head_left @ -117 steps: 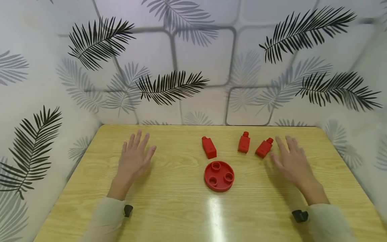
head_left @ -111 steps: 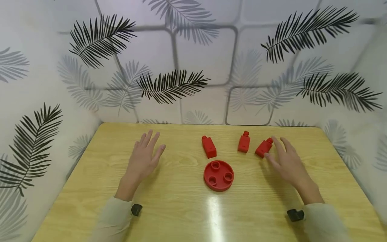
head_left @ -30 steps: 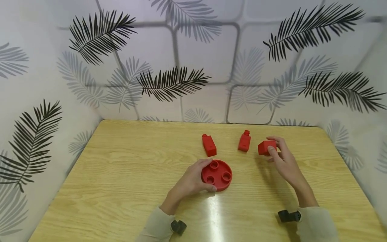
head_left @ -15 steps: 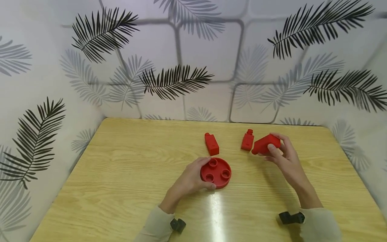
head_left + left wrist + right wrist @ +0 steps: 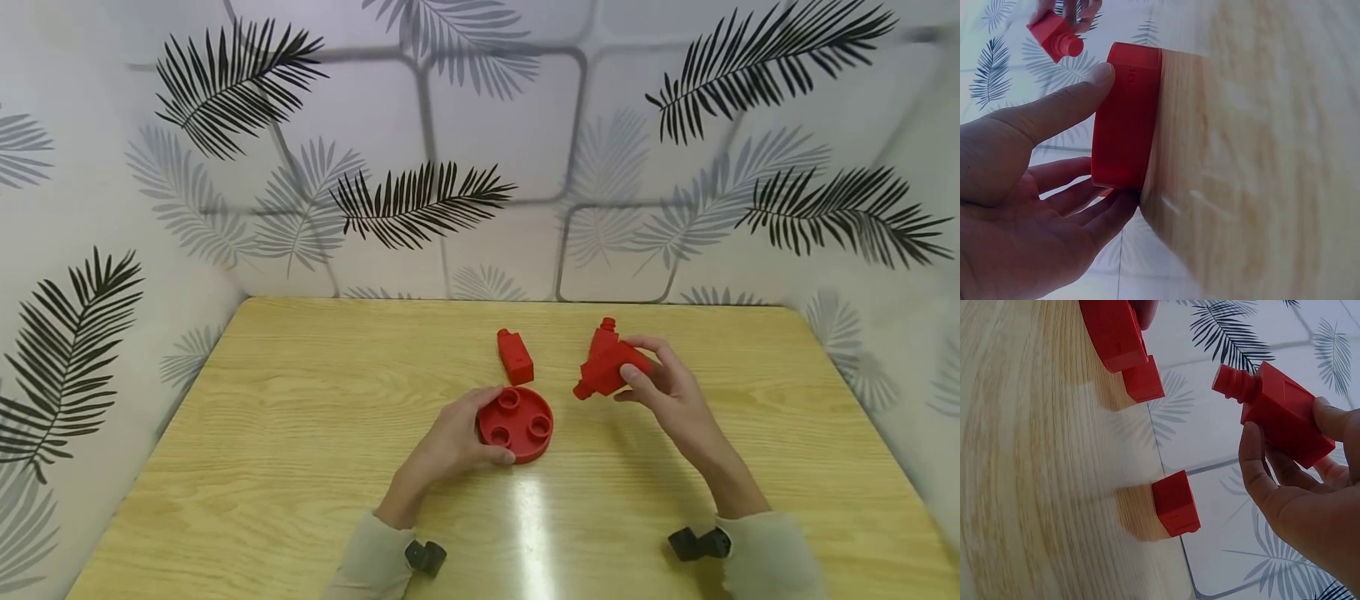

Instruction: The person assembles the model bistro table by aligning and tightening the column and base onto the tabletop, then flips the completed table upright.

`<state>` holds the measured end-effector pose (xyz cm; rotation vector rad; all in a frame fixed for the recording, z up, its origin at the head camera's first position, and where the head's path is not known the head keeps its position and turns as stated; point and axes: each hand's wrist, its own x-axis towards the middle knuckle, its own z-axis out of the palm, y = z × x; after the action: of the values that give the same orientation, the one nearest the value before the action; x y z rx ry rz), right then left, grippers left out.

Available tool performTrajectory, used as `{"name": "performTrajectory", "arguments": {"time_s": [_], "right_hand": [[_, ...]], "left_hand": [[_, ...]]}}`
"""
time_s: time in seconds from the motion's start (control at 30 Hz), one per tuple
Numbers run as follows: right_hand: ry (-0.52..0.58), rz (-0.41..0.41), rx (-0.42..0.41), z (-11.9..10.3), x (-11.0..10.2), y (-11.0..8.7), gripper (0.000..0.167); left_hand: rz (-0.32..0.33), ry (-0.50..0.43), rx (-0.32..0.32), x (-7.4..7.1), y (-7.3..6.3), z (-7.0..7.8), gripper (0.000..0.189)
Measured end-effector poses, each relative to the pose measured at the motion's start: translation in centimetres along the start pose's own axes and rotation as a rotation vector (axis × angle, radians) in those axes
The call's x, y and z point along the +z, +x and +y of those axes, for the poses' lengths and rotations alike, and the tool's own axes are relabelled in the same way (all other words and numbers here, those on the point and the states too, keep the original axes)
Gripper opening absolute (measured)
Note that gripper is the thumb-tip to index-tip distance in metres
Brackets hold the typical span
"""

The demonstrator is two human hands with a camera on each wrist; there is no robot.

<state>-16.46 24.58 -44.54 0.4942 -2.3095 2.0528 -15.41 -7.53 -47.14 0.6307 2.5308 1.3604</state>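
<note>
My left hand grips the rim of a round red base with three ring sockets, thumb on the near side. The base rests on the table; its side wall shows in the left wrist view. My right hand pinches a red bottle-shaped block above the table, its ridged neck pointing left and down toward the base. In the right wrist view that held block sits between thumb and fingers. Behind it lies a second red bottle, partly hidden. A third red bottle lies just beyond the base.
The wooden table meets a leaf-patterned backdrop at the back and both sides. A dark wrist device sits at my left cuff, and another device at my right.
My left hand came in from the left and took hold of the round base. My right hand picked up the rightmost bottle, turned its neck to the left, and carried it leftward.
</note>
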Motion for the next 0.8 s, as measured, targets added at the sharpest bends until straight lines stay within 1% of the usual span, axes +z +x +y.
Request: {"name": "performTrajectory", "arguments": {"time_s": [0.1, 0.2, 0.4, 0.67, 0.8], "right_hand": [[0.002, -0.010, -0.003, -0.1, 0.7, 0.0, 0.043], [-0.029, -0.014, -0.002, -0.1, 1.3, -0.1, 0.043], [-0.092, -0.058, 0.030, 0.1, 2.4, -0.2, 0.043], [-0.078, -0.088, 0.039, 0.2, 3.1, -0.1, 0.043], [-0.097, -0.109, 0.036, 0.3, 3.3, -0.2, 0.043]], "left_hand": [[-0.002, -0.007, -0.007, -0.1, 0.0, 0.0, 0.090], [-0.003, -0.011, -0.016, -0.1, 0.0, 0.0, 0.090], [-0.009, -0.018, -0.025, -0.1, -0.1, -0.1, 0.091], [-0.008, -0.019, 0.005, -0.2, 0.0, -0.3, 0.088], [-0.002, -0.009, 0.012, -0.2, -0.1, -0.4, 0.088]]}}
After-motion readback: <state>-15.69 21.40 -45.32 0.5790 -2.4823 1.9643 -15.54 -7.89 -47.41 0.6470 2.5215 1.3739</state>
